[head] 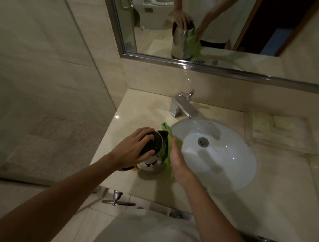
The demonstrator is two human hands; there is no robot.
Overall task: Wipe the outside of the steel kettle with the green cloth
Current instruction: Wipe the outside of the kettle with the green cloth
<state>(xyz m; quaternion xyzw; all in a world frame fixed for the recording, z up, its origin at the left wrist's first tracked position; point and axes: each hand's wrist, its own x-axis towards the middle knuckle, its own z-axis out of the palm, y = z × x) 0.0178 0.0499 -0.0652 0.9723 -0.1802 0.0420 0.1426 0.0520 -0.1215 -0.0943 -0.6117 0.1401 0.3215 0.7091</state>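
Here, one steel kettle (154,163), one green cloth (167,148), two hands upon them

Upright steel kettle (154,163); green cloth (167,148) draped against it.

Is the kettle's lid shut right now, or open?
Shut. The dark lid sits flat on the kettle, the left hand pressing on it, while the right hand holds the green cloth against its side.

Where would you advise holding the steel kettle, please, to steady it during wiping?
Hold the steel kettle by its black lid, coming from above, as the left hand does. It stands upright on the counter, leaving its sides free for the green cloth.
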